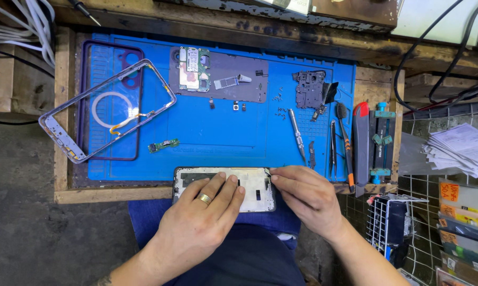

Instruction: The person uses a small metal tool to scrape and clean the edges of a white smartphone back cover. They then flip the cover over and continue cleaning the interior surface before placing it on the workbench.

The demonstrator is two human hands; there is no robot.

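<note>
A worn wooden workbench (379, 90) carries a blue repair mat (217, 137) that covers most of its top. On the mat's left side lies a purple phone back cover (88, 153), with a silver phone mid-frame (64, 140) resting tilted across it. Near the mat's upper middle sits a grey pad (239, 90) holding a green circuit board (192, 69). A small green sub-board (163, 145) lies below the frame's lower corner. To the right rest a black shield plate (310, 88), scattered tiny screws (279, 111), a silver screwdriver bit (296, 134) and tweezers (333, 148). An opened phone chassis (252, 185) overhangs the bench's front edge.
</note>
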